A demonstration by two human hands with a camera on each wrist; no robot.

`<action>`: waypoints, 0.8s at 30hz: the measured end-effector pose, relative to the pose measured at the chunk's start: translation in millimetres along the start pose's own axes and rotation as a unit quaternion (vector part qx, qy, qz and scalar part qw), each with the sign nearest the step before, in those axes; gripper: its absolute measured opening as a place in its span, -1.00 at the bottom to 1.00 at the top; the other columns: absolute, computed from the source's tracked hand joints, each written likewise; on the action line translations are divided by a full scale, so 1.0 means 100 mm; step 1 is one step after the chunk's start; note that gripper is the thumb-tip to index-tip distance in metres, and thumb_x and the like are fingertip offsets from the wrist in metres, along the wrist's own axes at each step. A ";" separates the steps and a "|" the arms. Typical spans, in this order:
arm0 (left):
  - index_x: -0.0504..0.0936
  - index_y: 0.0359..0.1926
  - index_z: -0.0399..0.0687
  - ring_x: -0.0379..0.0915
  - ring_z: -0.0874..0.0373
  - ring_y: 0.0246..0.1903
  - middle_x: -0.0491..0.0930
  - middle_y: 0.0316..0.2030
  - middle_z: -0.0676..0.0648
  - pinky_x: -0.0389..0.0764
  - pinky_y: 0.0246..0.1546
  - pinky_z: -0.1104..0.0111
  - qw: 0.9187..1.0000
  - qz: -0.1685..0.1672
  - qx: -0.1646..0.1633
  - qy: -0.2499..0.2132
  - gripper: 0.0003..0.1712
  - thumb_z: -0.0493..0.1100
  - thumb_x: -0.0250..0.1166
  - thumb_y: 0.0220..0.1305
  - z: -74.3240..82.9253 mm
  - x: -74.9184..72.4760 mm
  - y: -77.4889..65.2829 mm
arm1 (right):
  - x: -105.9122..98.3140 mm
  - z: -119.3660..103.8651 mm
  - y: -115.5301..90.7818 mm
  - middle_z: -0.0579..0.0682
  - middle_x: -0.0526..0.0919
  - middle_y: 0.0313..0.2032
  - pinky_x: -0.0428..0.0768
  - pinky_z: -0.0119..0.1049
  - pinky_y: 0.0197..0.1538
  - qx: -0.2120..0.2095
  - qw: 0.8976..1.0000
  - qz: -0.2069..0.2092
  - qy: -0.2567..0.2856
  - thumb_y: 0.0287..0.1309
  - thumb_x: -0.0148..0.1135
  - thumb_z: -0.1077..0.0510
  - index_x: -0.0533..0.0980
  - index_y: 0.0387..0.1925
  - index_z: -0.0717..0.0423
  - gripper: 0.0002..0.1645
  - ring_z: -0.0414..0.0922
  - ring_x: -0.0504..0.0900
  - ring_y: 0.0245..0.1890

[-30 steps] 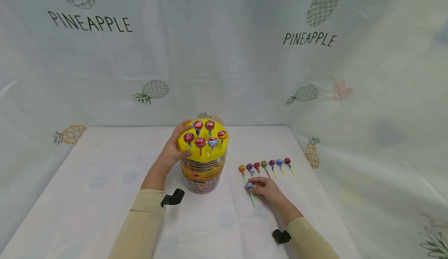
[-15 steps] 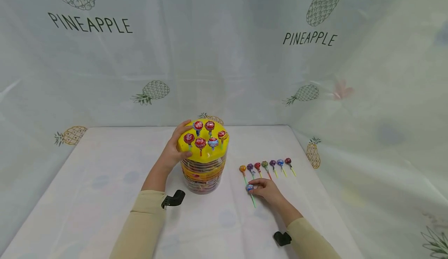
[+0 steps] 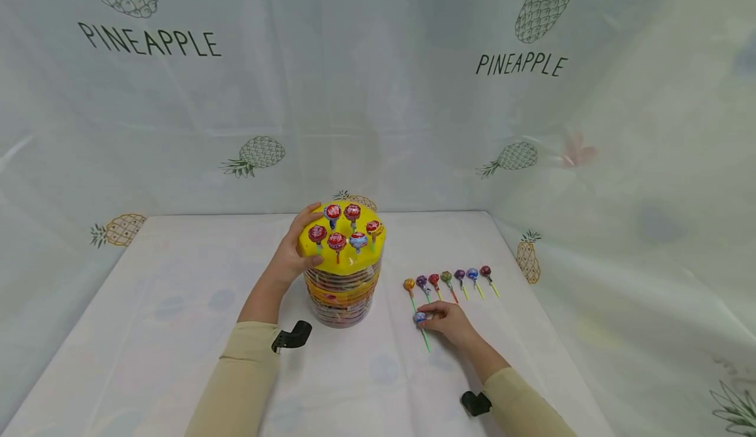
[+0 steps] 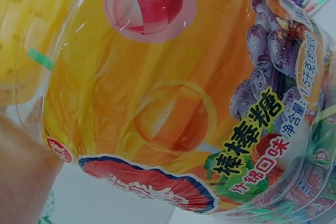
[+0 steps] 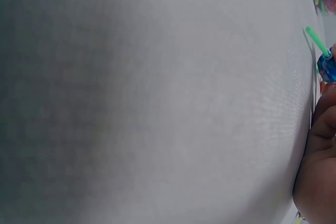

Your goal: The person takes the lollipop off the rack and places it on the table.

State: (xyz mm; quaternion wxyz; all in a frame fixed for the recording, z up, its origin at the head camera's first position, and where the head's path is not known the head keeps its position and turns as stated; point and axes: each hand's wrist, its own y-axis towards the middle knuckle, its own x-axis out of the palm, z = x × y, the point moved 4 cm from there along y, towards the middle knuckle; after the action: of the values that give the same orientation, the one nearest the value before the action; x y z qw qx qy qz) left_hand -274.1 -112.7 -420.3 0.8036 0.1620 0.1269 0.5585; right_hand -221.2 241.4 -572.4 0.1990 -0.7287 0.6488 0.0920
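Note:
A clear plastic lollipop jar (image 3: 342, 296) with a yellow lid (image 3: 352, 264) stands upright on the table. Several wrapped lollipops, mostly red with one light blue, stick up from the lid. My left hand (image 3: 289, 255) grips the jar at the left side of its lid, thumb at the front and fingers round the back. In the left wrist view, the jar's orange label (image 4: 105, 87) fills most of the picture. My right hand (image 3: 451, 324) pinches the blue-wrapped head of a lollipop (image 3: 420, 317) low over the table; its green stick (image 5: 316, 40) points towards me.
A row of several lollipops (image 3: 447, 277) in orange, purple, red, green and blue wrappers lies just beyond my right hand, sticks towards me. White cloth covers the table (image 3: 177, 332). A pineapple-print curtain (image 3: 378, 96) hangs behind it.
Almost nothing differs. The right hand and its blue lollipop have come very slightly towards me; the left hand keeps its grip on the jar.

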 end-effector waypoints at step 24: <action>0.38 0.30 0.34 0.01 -0.07 0.39 -0.06 0.49 0.14 0.44 0.15 0.43 1.000 -0.001 0.004 -0.005 -0.30 0.00 0.44 0.14 0.01 0.00 -0.01 | 0.02 -0.03 -0.04 -0.05 0.52 -0.53 0.32 -0.44 -0.54 0.000 1.000 0.001 -0.002 -0.07 0.50 0.30 0.66 -0.14 0.25 -0.63 -0.16 0.35 -0.56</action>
State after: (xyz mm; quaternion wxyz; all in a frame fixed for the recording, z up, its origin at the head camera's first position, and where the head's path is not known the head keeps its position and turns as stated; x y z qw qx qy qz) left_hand -272.9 -113.4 -419.8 0.8041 0.1678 0.1250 0.5564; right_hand -217.5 238.4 -569.7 0.2002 -0.7280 0.6490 0.0937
